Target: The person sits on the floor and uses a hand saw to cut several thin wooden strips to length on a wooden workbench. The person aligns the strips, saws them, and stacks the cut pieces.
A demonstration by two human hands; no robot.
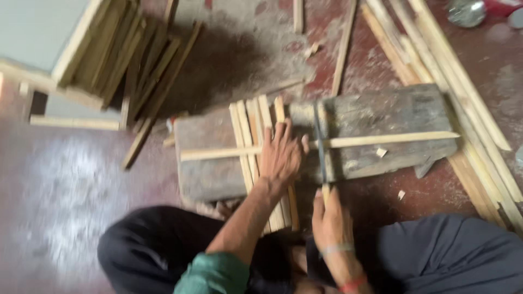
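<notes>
Two hands work close together: the left hand (280, 155) lies flat, fingers spread, pinning a long pale wooden strip (348, 142) across a grey, weathered plank (381, 114) on the floor. The right hand (329, 218) has its grip wrapped round a thin-bladed saw (320, 147). A slip could nick the nearby thumb.

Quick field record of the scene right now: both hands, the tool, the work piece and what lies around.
left hand: pressed flat on a long wooden strip, holding it down
right hand: grips the handle of a saw
saw: blade lies across the long wooden strip
support: grey wooden block on the floor
under the left hand: short cut strips side by side
right edge: long wooden slats
upper left: stacked slats
</notes>
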